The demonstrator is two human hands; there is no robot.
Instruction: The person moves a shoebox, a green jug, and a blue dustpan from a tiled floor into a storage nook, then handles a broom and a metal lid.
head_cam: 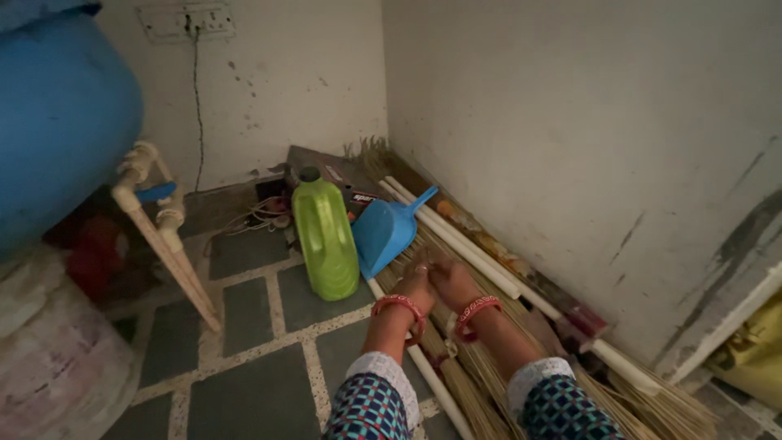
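- The bundle of long straw-coloured grass brooms (481,371) lies on the tiled floor (244,391) along the foot of the right-hand wall (570,122), its bristle ends spreading toward the near right.
- Both hands are down on it: the left hand (417,285) and the right hand (453,283) sit side by side, each wrist in a red bangle, fingers curled down among the stalks; whether they grip fully I cannot tell.
- I'd judge the bundle light but loose and springy, with stalks that slide apart and snap; it is best taken where the stalks are bound tight, or by a stiff handle.
- Long white plastic broom handles (456,240) run through and beside the stalks.
- A blue plastic dustpan (383,232) leans just beyond the hands, touching a green plastic jug (324,240).
- Farther left stand white pipes (163,236) and a big blue drum (57,114).
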